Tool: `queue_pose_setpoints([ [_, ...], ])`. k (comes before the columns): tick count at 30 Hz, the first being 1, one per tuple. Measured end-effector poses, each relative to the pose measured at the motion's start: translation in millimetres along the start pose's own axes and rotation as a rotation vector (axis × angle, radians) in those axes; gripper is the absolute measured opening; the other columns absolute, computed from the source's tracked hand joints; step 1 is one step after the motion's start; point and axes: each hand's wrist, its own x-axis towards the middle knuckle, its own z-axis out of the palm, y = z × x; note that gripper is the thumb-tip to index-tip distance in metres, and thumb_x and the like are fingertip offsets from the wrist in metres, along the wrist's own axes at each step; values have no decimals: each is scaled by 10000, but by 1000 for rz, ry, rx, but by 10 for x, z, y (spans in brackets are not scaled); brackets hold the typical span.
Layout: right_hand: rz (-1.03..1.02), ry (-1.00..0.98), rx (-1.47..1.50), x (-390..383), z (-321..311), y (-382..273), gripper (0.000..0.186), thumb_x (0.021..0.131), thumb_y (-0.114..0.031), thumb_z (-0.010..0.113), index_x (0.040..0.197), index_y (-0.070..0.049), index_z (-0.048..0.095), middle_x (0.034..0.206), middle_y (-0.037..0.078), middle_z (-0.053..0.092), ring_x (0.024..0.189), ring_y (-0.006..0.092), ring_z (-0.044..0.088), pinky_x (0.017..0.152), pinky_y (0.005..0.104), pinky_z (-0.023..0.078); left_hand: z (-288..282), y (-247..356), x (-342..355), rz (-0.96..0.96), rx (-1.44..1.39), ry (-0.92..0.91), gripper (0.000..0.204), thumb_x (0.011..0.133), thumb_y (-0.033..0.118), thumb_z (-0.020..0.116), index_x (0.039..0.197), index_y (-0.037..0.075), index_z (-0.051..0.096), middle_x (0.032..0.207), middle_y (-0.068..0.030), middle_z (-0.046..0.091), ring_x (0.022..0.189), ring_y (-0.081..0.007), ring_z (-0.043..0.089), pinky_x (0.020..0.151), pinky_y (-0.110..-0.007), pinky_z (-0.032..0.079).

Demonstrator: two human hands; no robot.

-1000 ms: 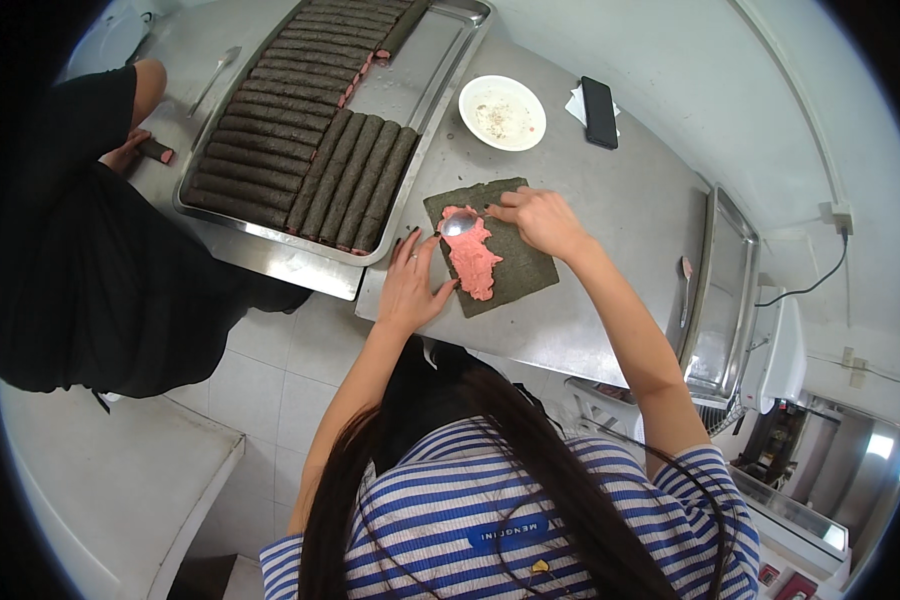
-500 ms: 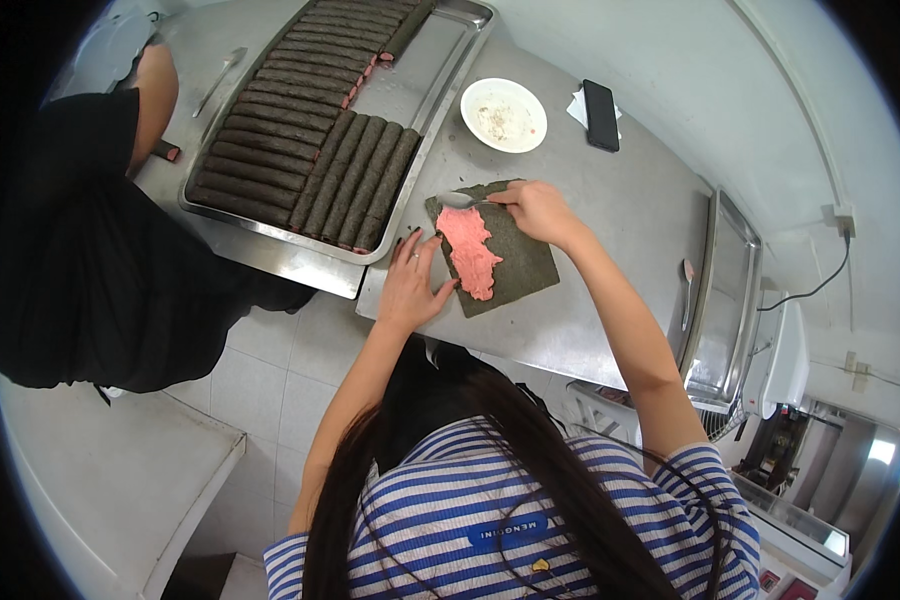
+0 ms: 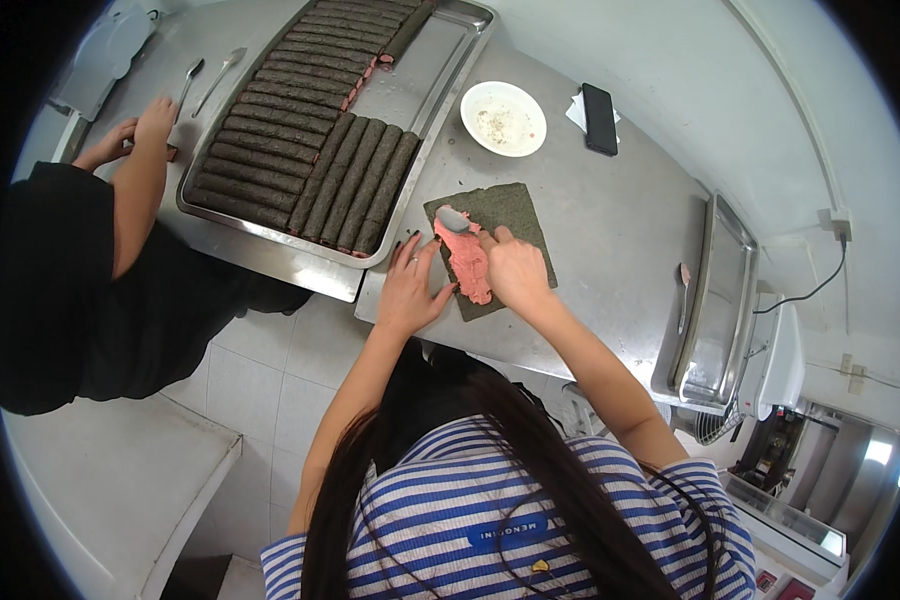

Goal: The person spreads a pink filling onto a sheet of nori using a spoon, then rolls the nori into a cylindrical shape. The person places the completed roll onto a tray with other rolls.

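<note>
— Head view. Start with the main item and its place.
— One seaweed sheet [image 3: 511, 208], squarish, laid flat under my right hand [image 3: 518, 270] and just right of my left hand [image 3: 408, 290].

— State of the hands?
— Right: fingers closed on a metal spoon [image 3: 453, 220]. Left: fingers spread, holding no tool, fingertips at the sheet's left edge.

— Done so far?
— Pink paste [image 3: 472, 268], one ragged band along the sheet's left side, near my left fingers. Ahead and left of my left hand, many finished rolls [image 3: 270, 140], ranked in a metal tray [image 3: 406, 98].

— Left to do?
— By my judgement, some smoothing: the spoon's bowl rests on the paste's far end, and the band is lumpy. The sheet is unrolled, its far right part bare.

— Materials and shapes?
— Sheet: dark green, matt, thin, straight-edged. Paste: soft, moist-looking, uneven at the margin. Spoon: shiny, oval-bowled. Rolls: slim cylinders, wrinkled dark skins, pink showing at some ends. Tray: shallow, rectangular, rounded corners. Ahead of my right hand, one round white bowl [image 3: 479, 106], smooth, with residue inside. Beneath the sheet, the table [image 3: 610, 230]: grey metal, dull sheen.
</note>
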Motion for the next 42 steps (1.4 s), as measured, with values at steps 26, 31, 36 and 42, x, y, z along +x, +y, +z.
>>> queue_pose_setpoints([
  [26,-442,-2,28,859,-380,617,295,730,-60,594,986,-116,728,819,73,623,809,265,628,685,391,507,26,-1,3,-10,13,-3,715,732,294,738,1322,54,413,1312,-133,484,1327,-343,354,1106,-506,286],
  [31,-449,25,53,641,-569,642,318,726,-49,587,1005,-116,724,812,81,617,782,271,630,682,387,513,35,-8,-10,-19,-10,21,703,723,266,757,1303,52,423,1301,-125,492,1326,-343,362,1107,-501,288],
  [36,-619,54,-72,522,-482,593,337,709,-24,599,1020,-97,707,830,46,626,766,255,628,661,375,518,29,10,-8,-9,-16,35,678,715,236,773,1275,56,438,1286,-123,500,1327,-342,364,1106,-503,288],
  [42,-438,138,1,604,-312,630,343,709,-38,593,1024,-110,707,840,54,617,796,256,633,669,387,521,8,24,3,-4,-1,23,667,717,222,775,1272,64,441,1286,-124,502,1328,-346,363,1112,-500,283],
])
